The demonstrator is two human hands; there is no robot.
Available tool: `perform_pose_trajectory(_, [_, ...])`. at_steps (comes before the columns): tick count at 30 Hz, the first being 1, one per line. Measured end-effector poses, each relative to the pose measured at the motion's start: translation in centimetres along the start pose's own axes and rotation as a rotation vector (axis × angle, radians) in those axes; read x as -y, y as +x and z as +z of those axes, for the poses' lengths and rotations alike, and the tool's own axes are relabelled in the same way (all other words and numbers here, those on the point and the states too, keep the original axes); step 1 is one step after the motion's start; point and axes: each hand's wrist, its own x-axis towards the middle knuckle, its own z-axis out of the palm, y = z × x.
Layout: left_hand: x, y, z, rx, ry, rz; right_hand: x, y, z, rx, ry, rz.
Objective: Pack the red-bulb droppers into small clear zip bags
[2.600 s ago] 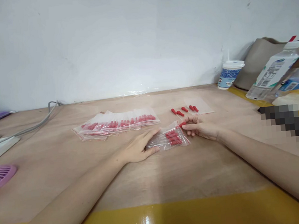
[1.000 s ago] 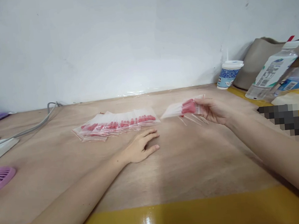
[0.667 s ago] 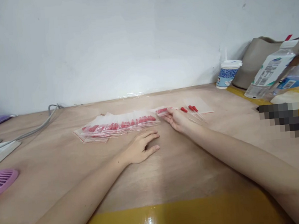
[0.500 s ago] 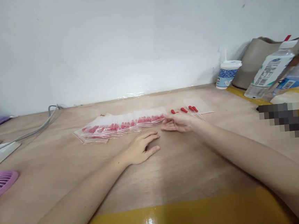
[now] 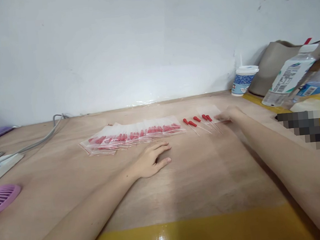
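My left hand [image 5: 153, 159] rests on the table with fingers spread and nothing in them. Beyond it lies a row of overlapping clear zip bags [image 5: 134, 126], with red-bulbed droppers [image 5: 119, 137] inside. Several loose droppers [image 5: 193, 123] with red bulbs and thin clear stems lie right of the row. At the far right of these, a flat zip bag [image 5: 211, 110] lies partly behind the droppers. My right hand [image 5: 231, 113] is at this bag's right edge, its fingers drawn together on the edge; the fingertips are slightly blurred.
At the back right stand a blue paper cup [image 5: 243, 81], a plastic bottle [image 5: 289, 77] and a grey container [image 5: 264, 66]. On the left are a grey cable [image 5: 42, 137], a white power strip [image 5: 8, 167] and a pink slotted object [image 5: 3, 199]. Yellow tape [image 5: 139, 237] covers the front edge.
My right hand has moved right, from beside the row of bags over to the flat bag, uncovering the loose droppers. My left hand stays in place.
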Motion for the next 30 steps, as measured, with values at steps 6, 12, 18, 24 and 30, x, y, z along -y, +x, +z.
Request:
perform_pose_trajectory(6, [-0.3, 0.0, -0.1, 0.008, 0.003, -0.013, 1.5, -3.2, 0.2, -0.498, 0.326, -0.372])
perform_pose_trajectory(12, [0.2, -0.4, 0.1, -0.359, 0.036, -0.118, 4.1, -12.4, 2.2, -0.564, 0.349, -1.268])
perform_pose_trajectory(18, [0.4, -0.5, 0.1, -0.592, -0.014, 0.015, 3.9, -18.3, 3.0, 0.198, 0.144, -1.587])
perform_pose_trajectory(24, [-0.3, -0.2, -0.1, -0.153, -0.04, 0.146, 4.4, -11.0, 1.3, -0.113, 0.243, -0.808])
perform_pose_trajectory(30, [-0.2, -0.1, -0.1, 0.071, -0.066, 0.047, 4.0, -5.2, 1.3, -0.056, 0.054, -0.255])
